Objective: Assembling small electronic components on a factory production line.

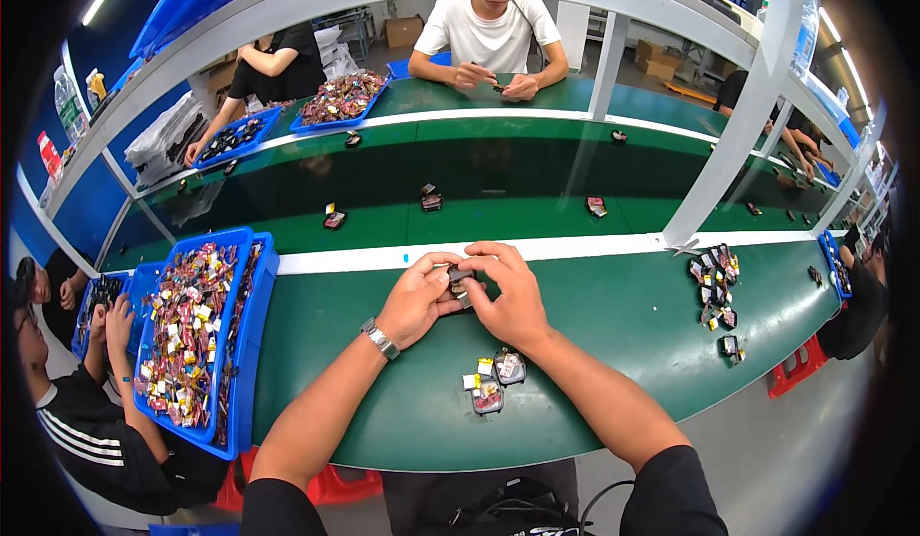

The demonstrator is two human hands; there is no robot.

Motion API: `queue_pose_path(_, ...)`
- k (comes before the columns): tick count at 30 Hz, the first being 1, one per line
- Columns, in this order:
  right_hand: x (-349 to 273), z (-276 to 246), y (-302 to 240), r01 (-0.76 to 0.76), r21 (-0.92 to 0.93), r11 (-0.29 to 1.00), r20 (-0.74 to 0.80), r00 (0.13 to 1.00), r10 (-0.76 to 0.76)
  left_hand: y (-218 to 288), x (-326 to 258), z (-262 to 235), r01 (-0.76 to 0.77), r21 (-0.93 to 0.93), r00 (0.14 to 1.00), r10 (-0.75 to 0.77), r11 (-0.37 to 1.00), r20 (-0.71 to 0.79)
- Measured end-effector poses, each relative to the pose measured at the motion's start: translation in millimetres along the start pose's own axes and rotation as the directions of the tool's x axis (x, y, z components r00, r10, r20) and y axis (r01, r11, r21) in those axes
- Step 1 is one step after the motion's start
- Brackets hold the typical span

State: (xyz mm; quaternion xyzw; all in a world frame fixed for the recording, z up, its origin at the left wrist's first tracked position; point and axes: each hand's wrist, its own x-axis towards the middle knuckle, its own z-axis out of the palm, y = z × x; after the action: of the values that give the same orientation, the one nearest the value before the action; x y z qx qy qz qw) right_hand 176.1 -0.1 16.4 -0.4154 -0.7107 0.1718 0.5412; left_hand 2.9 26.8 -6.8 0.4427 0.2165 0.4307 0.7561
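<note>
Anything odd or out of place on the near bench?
No clear spill or damage. Two minor oddities: a tiny blue bit on the white rail, just beyond the left hand, and a white speck on the green bench, right of the right hand. Each lies alone; too small to identify.

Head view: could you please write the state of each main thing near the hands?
Left hand: curled around the small case
Right hand: fingers holding the small case
Small case: held; open or shut, cannot tell
Watch: fastened on left wrist
Two black cases: open, parts showing
Blue tray: full of small parts
</note>
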Motion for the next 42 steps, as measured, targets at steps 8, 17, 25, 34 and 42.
queue_pose_path(8,1,0,3,0.192,-0.161,0.968,0.007,0.981,-0.194,3,-1,4,0.033,0.008,0.999,-0.033,0.999,-0.008)
queue_pose_path(17,1,2,0,0.229,-0.301,0.926,0.057,0.973,-0.222,1,0,2,0.034,0.020,0.999,-0.034,0.999,-0.019)
queue_pose_path(25,1,1,-2,0.263,-0.350,0.899,0.081,0.965,-0.250,0,-1,3,0.034,0.027,0.999,-0.033,0.999,-0.036)
queue_pose_path(34,0,3,2,0.266,-0.407,0.874,0.099,0.964,-0.247,0,0,5,0.042,0.043,0.997,-0.039,0.998,-0.070)
queue_pose_path(42,1,6,6,0.279,-0.441,0.853,0.080,0.959,-0.272,-3,3,10,0.041,0.185,0.986,-0.010,0.982,-0.166)
